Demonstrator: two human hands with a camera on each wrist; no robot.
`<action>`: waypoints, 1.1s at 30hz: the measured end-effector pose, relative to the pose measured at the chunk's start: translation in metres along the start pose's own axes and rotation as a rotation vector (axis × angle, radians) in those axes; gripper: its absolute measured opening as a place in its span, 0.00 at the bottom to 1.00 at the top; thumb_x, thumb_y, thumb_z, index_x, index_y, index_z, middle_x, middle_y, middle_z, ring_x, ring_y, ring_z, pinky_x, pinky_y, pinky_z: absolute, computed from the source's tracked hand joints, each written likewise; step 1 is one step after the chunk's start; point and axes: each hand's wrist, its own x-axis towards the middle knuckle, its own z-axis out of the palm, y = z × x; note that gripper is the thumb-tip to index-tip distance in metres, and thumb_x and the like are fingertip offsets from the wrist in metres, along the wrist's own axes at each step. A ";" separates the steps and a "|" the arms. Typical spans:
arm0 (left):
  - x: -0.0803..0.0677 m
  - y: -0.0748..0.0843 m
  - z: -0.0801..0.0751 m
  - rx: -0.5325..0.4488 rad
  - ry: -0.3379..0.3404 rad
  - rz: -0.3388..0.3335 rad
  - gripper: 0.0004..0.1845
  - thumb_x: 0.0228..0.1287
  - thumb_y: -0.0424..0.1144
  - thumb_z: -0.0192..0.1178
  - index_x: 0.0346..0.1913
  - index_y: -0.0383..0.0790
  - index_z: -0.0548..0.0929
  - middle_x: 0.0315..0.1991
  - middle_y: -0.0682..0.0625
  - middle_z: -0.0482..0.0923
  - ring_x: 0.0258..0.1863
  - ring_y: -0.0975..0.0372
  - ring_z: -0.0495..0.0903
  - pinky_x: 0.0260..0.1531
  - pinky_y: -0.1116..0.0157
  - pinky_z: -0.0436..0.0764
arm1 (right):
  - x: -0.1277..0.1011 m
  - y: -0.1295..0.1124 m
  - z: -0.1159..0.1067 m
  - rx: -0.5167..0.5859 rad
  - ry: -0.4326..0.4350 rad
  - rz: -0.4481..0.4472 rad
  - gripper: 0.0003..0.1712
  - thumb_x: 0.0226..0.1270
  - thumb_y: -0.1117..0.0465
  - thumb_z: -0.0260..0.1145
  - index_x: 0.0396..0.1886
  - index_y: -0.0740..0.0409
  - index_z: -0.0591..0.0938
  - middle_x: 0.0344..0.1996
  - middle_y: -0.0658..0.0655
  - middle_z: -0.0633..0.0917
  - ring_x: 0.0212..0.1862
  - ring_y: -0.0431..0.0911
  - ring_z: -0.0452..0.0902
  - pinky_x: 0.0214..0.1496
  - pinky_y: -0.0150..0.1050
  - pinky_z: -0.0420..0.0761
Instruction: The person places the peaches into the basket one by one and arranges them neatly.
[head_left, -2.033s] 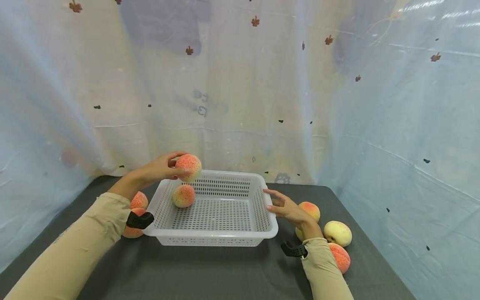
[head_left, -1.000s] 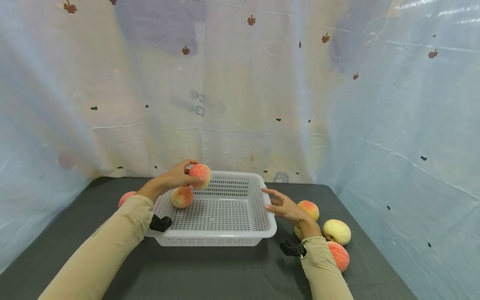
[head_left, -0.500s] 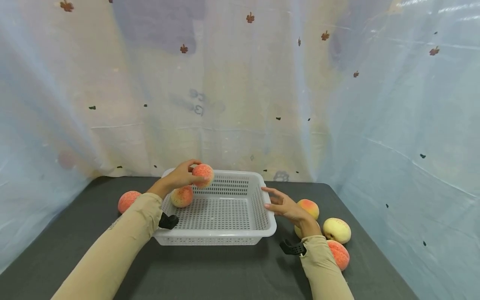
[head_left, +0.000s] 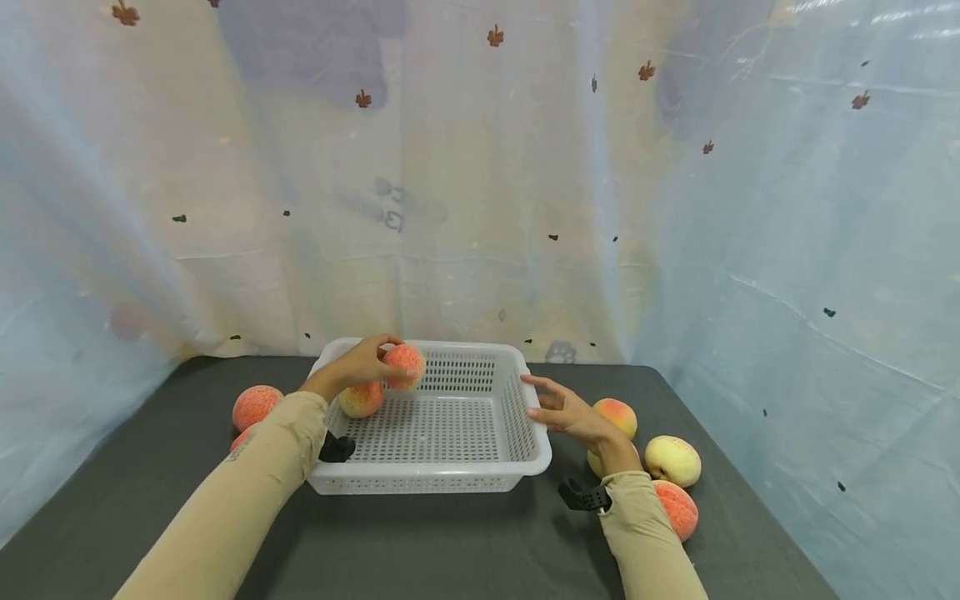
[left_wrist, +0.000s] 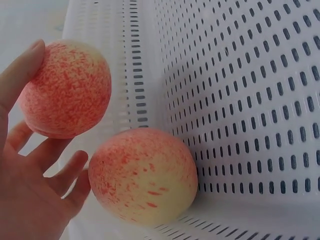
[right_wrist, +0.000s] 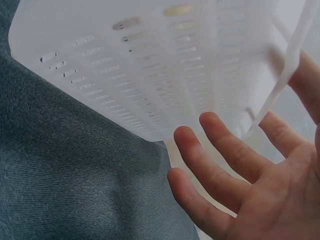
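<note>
Red-flecked peach (head_left: pixel 406 367) pinched in the left grip (head_left: pixel 363 365) above the white basket (head_left: pixel 442 429), right grip (head_left: pixel 572 414) spread against its side

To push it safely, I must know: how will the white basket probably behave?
The white basket is probably stiff, since its walls stand straight. It is likely light for its size, being full of holes. Low and wide, it may slide rather than tip, but the round peach lying inside could roll.
</note>
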 end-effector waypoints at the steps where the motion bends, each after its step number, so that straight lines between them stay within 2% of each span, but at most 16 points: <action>1: -0.001 -0.001 0.000 0.014 -0.006 -0.003 0.34 0.66 0.43 0.68 0.70 0.34 0.67 0.61 0.30 0.74 0.55 0.46 0.78 0.48 0.56 0.81 | 0.000 0.000 0.000 -0.001 0.000 0.003 0.46 0.73 0.57 0.67 0.82 0.52 0.52 0.71 0.75 0.69 0.61 0.57 0.81 0.56 0.48 0.84; 6: -0.004 -0.002 0.001 0.092 -0.056 0.006 0.35 0.63 0.45 0.70 0.68 0.35 0.69 0.60 0.30 0.76 0.54 0.47 0.78 0.47 0.57 0.81 | -0.001 0.000 0.001 -0.005 0.005 0.001 0.46 0.73 0.58 0.67 0.82 0.52 0.53 0.70 0.75 0.70 0.62 0.60 0.80 0.56 0.48 0.84; 11: -0.006 -0.004 0.002 0.118 -0.107 0.003 0.32 0.61 0.42 0.72 0.65 0.37 0.72 0.56 0.37 0.80 0.50 0.52 0.78 0.49 0.57 0.79 | -0.001 0.001 0.000 -0.006 0.011 -0.003 0.46 0.73 0.58 0.67 0.82 0.53 0.53 0.70 0.74 0.70 0.60 0.55 0.82 0.56 0.48 0.84; 13: -0.007 -0.006 0.003 0.136 -0.120 0.016 0.33 0.60 0.42 0.73 0.65 0.36 0.72 0.57 0.37 0.79 0.53 0.50 0.77 0.53 0.53 0.79 | -0.001 0.001 0.001 -0.011 0.011 0.001 0.46 0.73 0.58 0.66 0.82 0.52 0.53 0.70 0.74 0.70 0.58 0.52 0.83 0.56 0.49 0.84; 17: -0.009 -0.009 0.003 0.183 -0.157 0.041 0.37 0.61 0.43 0.73 0.70 0.34 0.71 0.66 0.32 0.73 0.66 0.40 0.72 0.64 0.44 0.73 | -0.002 0.001 0.002 -0.015 0.012 0.002 0.46 0.73 0.57 0.67 0.82 0.52 0.53 0.71 0.74 0.70 0.59 0.52 0.82 0.57 0.50 0.84; 20: -0.010 -0.009 0.004 0.194 -0.180 0.013 0.39 0.60 0.42 0.73 0.73 0.35 0.70 0.69 0.30 0.70 0.70 0.37 0.67 0.68 0.42 0.70 | -0.002 0.001 0.002 -0.014 0.008 -0.001 0.45 0.73 0.58 0.66 0.82 0.52 0.53 0.71 0.74 0.70 0.60 0.54 0.82 0.57 0.50 0.84; 24: -0.012 -0.008 0.007 0.187 -0.191 -0.047 0.38 0.57 0.40 0.75 0.71 0.38 0.74 0.69 0.32 0.71 0.69 0.41 0.69 0.67 0.43 0.70 | -0.002 0.002 0.001 -0.013 0.001 -0.003 0.44 0.75 0.59 0.64 0.83 0.52 0.52 0.71 0.74 0.70 0.60 0.54 0.82 0.57 0.49 0.84; 28: -0.012 -0.008 0.010 0.219 -0.197 -0.067 0.36 0.55 0.37 0.76 0.69 0.40 0.77 0.69 0.34 0.71 0.70 0.41 0.68 0.70 0.42 0.67 | -0.002 0.003 0.001 -0.012 0.001 -0.002 0.45 0.74 0.59 0.65 0.82 0.53 0.52 0.70 0.74 0.70 0.59 0.53 0.82 0.56 0.49 0.84; 33: -0.012 -0.008 0.011 0.252 -0.198 -0.090 0.37 0.54 0.38 0.77 0.69 0.39 0.76 0.69 0.35 0.72 0.68 0.43 0.69 0.70 0.43 0.67 | -0.002 0.003 0.002 -0.016 0.006 -0.001 0.45 0.74 0.59 0.65 0.82 0.53 0.52 0.70 0.75 0.70 0.60 0.56 0.81 0.57 0.49 0.84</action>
